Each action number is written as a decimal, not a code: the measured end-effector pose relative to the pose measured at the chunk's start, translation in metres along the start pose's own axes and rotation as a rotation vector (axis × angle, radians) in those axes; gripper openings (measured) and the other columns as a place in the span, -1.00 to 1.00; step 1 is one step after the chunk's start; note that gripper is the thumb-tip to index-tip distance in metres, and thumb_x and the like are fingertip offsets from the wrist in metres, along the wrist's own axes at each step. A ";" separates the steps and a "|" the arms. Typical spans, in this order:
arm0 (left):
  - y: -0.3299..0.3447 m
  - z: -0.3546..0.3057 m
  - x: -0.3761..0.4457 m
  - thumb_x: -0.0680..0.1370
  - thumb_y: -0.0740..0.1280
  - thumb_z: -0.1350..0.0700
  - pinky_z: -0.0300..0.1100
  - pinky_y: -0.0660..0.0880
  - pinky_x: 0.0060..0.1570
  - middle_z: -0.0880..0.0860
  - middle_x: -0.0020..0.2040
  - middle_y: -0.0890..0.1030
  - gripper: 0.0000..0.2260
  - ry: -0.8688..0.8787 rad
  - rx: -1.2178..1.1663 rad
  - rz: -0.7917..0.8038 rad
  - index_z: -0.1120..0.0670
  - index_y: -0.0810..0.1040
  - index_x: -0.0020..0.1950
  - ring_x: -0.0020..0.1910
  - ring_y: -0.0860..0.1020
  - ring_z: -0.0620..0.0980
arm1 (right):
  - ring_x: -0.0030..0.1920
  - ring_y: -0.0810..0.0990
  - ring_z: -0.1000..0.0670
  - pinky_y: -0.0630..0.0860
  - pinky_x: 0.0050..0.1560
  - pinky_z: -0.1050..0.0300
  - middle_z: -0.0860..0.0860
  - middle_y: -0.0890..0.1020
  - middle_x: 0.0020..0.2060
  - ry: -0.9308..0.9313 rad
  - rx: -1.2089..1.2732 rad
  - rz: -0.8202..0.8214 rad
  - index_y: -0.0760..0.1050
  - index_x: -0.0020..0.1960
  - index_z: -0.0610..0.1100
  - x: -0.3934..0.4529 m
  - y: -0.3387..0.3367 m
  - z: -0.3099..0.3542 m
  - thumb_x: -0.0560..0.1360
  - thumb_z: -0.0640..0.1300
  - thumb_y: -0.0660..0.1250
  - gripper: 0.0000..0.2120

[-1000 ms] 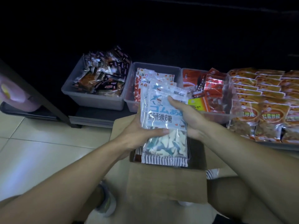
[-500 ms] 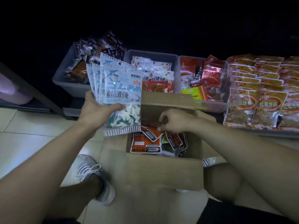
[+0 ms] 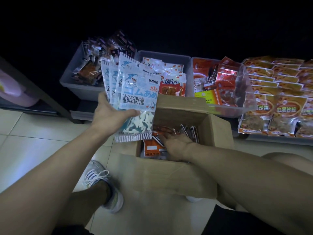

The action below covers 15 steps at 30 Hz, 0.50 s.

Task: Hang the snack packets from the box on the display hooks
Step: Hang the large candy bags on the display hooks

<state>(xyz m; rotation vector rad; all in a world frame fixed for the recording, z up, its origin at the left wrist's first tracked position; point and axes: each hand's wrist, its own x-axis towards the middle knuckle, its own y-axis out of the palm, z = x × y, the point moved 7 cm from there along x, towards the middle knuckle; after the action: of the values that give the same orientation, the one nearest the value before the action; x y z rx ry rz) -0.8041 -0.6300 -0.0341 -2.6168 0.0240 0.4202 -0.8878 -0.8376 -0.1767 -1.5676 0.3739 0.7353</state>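
My left hand (image 3: 108,114) grips a fanned stack of blue-and-white shark gummy packets (image 3: 135,99), held upright above the left edge of the open cardboard box (image 3: 215,129). My right hand (image 3: 176,143) is down inside the box, palm and fingers resting on the orange and dark snack packets (image 3: 152,146) lying there. I cannot tell whether its fingers have closed on one. No display hooks show; the upper part of the view is dark.
Behind the box, grey bins (image 3: 74,83) hold dark, white and red snack packets. Rows of orange packets (image 3: 277,99) fill the shelf at right. A dark rack leg (image 3: 50,102) slants at left. My shoe (image 3: 101,182) stands on the tiled floor beside the box.
My left hand carried the shark packets from over the box to the left. My right hand let go of them and went down into the box, reaching further left among the packets.
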 end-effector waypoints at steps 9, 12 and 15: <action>0.003 -0.004 -0.009 0.32 0.72 0.06 0.08 0.59 0.29 -0.21 0.03 0.58 -0.13 0.030 0.050 0.034 0.00 0.28 0.47 0.13 0.65 0.01 | 0.58 0.33 -0.18 0.44 0.47 -0.06 -0.06 0.15 0.67 -0.060 0.074 0.112 -0.09 0.72 -0.01 -0.009 0.007 -0.015 0.45 -0.03 0.59 0.10; 0.006 -0.004 -0.013 0.32 0.72 0.05 0.07 0.58 0.29 -0.27 -0.01 0.55 -0.15 0.044 0.088 0.040 -0.01 0.29 0.45 0.11 0.63 0.00 | 0.36 0.54 -0.19 0.55 0.23 0.02 -0.10 0.49 0.42 -0.047 0.098 0.109 0.37 0.50 -0.02 -0.019 -0.007 -0.029 0.39 -0.23 0.59 -0.25; 0.010 -0.004 -0.017 0.32 0.72 0.04 0.06 0.57 0.27 -0.28 -0.01 0.56 -0.15 0.054 0.115 0.057 -0.02 0.29 0.45 0.10 0.63 -0.01 | 0.20 0.61 -0.15 0.58 0.13 0.02 -0.02 0.61 0.19 -0.130 0.015 0.183 0.52 0.22 0.02 -0.032 0.004 -0.037 0.46 -0.24 0.49 -0.61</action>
<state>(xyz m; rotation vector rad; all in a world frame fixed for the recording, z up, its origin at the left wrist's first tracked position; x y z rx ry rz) -0.8202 -0.6418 -0.0308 -2.5183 0.1371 0.3567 -0.9052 -0.8803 -0.1588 -1.4754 0.4296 0.9686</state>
